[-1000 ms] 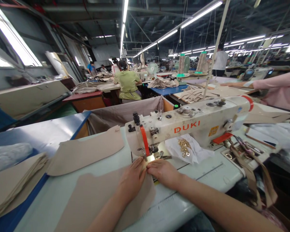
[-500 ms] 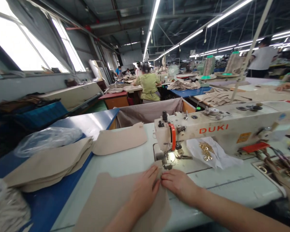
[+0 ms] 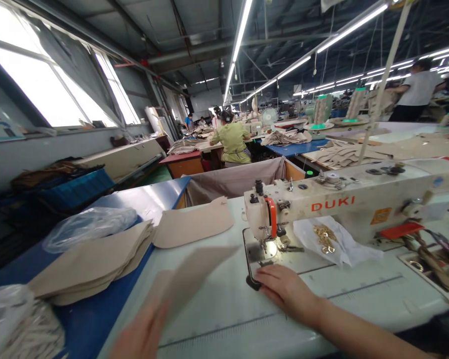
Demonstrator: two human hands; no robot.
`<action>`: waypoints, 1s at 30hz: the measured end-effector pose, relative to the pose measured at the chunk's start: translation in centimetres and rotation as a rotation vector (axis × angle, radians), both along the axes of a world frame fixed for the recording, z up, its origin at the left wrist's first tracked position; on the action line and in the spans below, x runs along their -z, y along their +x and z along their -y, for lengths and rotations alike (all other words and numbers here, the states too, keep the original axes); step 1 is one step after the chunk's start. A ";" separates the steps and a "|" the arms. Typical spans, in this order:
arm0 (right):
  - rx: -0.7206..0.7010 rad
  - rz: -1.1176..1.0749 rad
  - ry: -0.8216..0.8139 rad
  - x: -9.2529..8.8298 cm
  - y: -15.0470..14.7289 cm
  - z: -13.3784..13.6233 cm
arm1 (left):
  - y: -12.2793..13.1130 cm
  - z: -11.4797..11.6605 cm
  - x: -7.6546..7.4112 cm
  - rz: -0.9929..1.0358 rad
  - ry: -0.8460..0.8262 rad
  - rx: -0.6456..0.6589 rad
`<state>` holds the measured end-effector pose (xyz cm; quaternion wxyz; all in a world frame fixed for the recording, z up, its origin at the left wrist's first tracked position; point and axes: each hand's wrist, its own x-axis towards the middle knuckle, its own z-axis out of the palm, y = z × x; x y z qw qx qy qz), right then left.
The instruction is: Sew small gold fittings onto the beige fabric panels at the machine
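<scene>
A beige fabric piece (image 3: 200,267), smeared by motion, is lifted at a slant over the pale table left of the sewing machine (image 3: 333,199). My left hand (image 3: 144,324), also blurred, is closed on its near left edge. My right hand (image 3: 288,291) rests palm down on the table just in front of the needle plate (image 3: 252,249), fingers lying flat side by side. No fabric shows under it. A second beige piece (image 3: 194,222) lies flat at the table's far left.
A stack of beige pieces (image 3: 93,264) and clear plastic bags (image 3: 92,227) lie on the blue table (image 3: 78,319) at left. Gold metal rings (image 3: 325,237) sit on white wrapping under the machine arm. Another person (image 3: 230,142) sits ahead; one stands far right.
My left hand has pulled the fabric piece leftward, away from the needle and my right hand. My right hand has stayed by the needle plate. The view has shifted slightly.
</scene>
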<state>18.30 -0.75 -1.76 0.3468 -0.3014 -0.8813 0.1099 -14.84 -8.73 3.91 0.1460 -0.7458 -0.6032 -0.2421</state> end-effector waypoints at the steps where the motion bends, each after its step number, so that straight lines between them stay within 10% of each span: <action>1: 0.009 -0.015 -0.001 0.1 0.0 0.1 | -0.6 -1.2 -2.5 0.002 0.060 -0.105; 6: 0.048 -0.015 -0.017 0.6 -0.2 0.0 | 0.7 -10.2 -10.6 -0.141 0.143 -0.150; 9: 0.062 0.019 -0.058 0.5 -0.3 0.0 | 2.6 -15.5 -8.6 -0.190 -0.138 -0.182; 12: 0.074 0.053 -0.060 0.6 -0.5 -0.1 | 3.9 -18.1 -3.1 -0.177 -0.259 -0.223; 16: 0.076 0.040 -0.016 1.0 -0.7 -0.4 | 4.4 -18.2 3.0 -0.155 -0.337 -0.309; 20: 0.045 0.065 -0.006 1.2 -0.4 -0.5 | 4.0 -17.0 4.5 -0.155 -0.299 -0.354; 30: 0.000 0.122 0.055 1.1 0.0 -0.5 | -7.4 -12.2 -2.9 -0.033 -0.193 -0.787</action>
